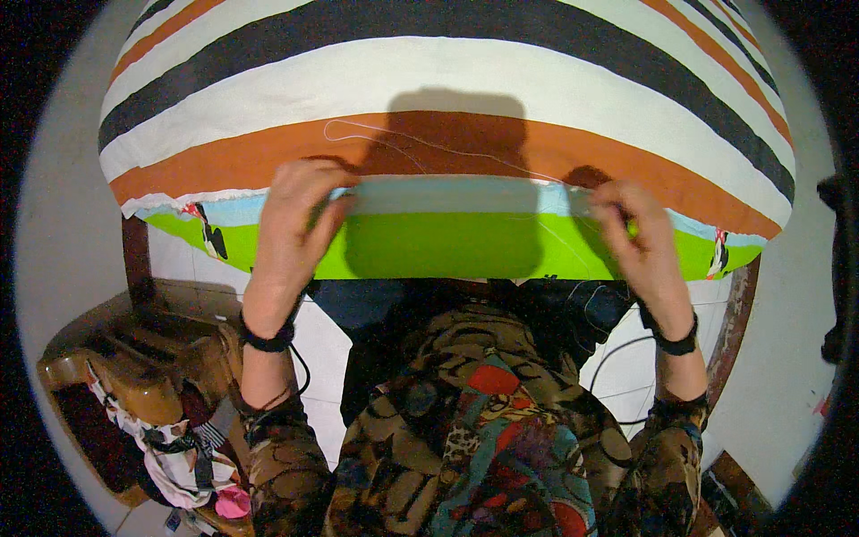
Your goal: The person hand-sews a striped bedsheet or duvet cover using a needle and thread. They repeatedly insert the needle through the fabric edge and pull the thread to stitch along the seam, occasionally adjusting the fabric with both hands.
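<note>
A striped cloth (443,70) in white, black and orange covers the surface before me. Along its near edge runs a light blue and green printed fabric (443,245). My left hand (302,211) pinches the fabric where blue meets orange. My right hand (631,218) is at the same edge further right, thumb and fingers close together; blur hides what lies between them. A thin white thread (429,144) loops over the orange stripe towards my right hand, and more thread trails below the green part. No needle can be made out.
At the lower left stands a brown plastic chair (134,376) with patterned cloths (181,463) on it. Brown table legs show under the cloth at both sides. A dark cord hangs from each wristband. White floor tiles (322,356) lie below.
</note>
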Demonstrator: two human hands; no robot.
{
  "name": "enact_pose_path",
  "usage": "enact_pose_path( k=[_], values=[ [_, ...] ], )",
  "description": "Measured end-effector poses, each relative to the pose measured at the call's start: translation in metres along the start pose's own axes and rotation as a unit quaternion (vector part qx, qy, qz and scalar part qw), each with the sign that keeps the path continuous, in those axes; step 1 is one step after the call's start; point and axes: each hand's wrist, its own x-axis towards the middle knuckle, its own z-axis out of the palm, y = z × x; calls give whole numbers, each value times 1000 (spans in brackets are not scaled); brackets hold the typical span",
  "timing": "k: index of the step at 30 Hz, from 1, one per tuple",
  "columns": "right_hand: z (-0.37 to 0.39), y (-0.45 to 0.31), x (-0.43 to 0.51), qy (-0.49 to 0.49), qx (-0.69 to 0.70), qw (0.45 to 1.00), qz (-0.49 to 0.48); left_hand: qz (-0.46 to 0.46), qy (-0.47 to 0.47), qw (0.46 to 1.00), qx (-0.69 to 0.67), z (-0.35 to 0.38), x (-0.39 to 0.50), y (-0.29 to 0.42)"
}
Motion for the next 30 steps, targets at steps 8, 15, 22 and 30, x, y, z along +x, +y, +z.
enact_pose_path(
  k=[8, 15, 22, 30],
  values=[
    [42, -2, 6, -90, -51, 994, -34, 17, -45, 999, 12, 31, 17, 22],
    [-88, 29, -53, 242, 54, 937, 245, 22, -45, 999, -7, 43, 20, 20],
    [9, 10, -26, 7, 50, 995, 90, 34, -34, 999, -1, 50, 22, 21],
    [57, -11, 18, -5, 12, 999, -41, 12, -43, 999, 5, 49, 23, 21]
  ],
)
